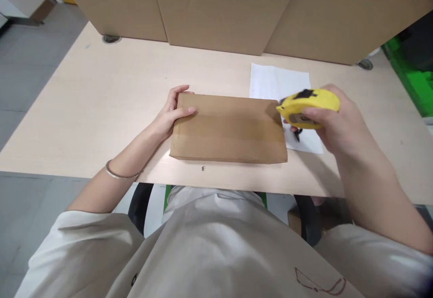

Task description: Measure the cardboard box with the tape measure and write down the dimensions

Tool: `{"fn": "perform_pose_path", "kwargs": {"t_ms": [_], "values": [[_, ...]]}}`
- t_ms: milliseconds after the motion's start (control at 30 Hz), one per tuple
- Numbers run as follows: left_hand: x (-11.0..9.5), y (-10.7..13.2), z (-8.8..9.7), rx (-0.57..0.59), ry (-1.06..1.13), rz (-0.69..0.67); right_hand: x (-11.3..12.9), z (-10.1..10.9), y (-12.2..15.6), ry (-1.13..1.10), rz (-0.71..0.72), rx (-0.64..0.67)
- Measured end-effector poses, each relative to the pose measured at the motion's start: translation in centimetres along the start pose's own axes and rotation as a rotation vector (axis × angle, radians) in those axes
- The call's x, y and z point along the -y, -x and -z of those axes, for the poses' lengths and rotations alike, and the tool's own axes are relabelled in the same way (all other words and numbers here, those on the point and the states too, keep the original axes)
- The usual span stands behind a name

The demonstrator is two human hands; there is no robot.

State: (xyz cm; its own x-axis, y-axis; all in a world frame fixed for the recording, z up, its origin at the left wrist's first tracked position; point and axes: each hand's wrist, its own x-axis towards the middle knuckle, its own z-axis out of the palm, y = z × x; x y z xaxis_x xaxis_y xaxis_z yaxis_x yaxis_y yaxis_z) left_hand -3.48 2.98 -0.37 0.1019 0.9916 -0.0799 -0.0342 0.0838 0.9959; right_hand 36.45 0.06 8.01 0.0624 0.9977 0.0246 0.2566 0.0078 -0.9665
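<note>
A flat brown cardboard box lies on the pale wooden desk in front of me. My left hand rests on the box's left end, fingers curled over its top edge and thumb on the lid. My right hand is closed round a yellow tape measure, held just above the box's right end. Under that hand a white sheet of paper lies on the desk, with a small dark object on it, partly hidden.
Large cardboard panels stand along the desk's far edge. Cable grommets sit at the desk's back corners. A green crate is at the far right. My chair and lap are below the near edge.
</note>
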Motion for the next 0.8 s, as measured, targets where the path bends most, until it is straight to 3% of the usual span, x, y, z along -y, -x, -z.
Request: {"fn": "perform_pose_path", "kwargs": {"t_ms": [67,167,300,400,533,633,800], "values": [[0.1,0.2,0.3,0.045,0.013,0.043,2.6,-2.5,-2.1,-0.025,0.045,0.232],[0.3,0.3,0.3,0.045,0.026,0.094,6.2,-8.4,-4.7,-0.008,0.065,0.484],[0.2,0.0,-0.2,0.121,0.059,0.017,8.2,-16.0,-6.8,0.010,0.133,0.703],[-0.1,-0.2,-0.3,0.204,0.067,-0.044,8.2,-19.0,-7.5,0.099,0.190,0.751],[-0.4,-0.1,0.1,0.204,0.045,0.015,8.6,-19.4,-7.5,0.290,0.286,0.786],[-0.3,0.1,0.5,0.219,0.063,0.048,9.3,-18.1,-7.5,0.412,0.264,0.776],[0.1,0.0,0.4,0.143,0.040,0.079,9.0,-15.4,-7.9,0.503,0.221,0.740]]}}
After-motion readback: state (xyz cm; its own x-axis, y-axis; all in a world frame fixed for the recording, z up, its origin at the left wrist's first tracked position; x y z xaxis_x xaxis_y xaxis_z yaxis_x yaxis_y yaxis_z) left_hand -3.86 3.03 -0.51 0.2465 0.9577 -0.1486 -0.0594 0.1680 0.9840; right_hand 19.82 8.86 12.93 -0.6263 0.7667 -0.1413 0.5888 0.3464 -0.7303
